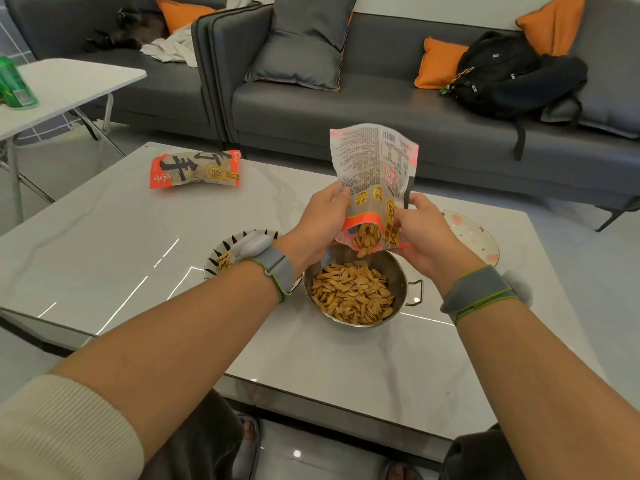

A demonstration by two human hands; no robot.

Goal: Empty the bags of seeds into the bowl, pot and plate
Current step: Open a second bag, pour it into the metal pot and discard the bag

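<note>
I hold a pink and white seed bag (375, 168) upside down over the steel pot (400, 275). My left hand (320, 223) grips the bag's left edge and my right hand (420, 233) grips its right edge. Seeds (367, 237) fall from the bag's open mouth into the pot, which holds a heap of tan seeds (351, 294). A black-and-white patterned bowl (213, 261) with some seeds sits left of the pot, partly hidden by my left wrist. A floral plate (479, 237) lies to the right behind my right hand. A second, full seed bag (195, 169) lies at the table's far left.
The marble coffee table (138, 244) stands before a grey sofa (346, 109) with cushions and a black backpack (512, 74). A white side table (69, 84) with a green bottle (15, 84) is at the left.
</note>
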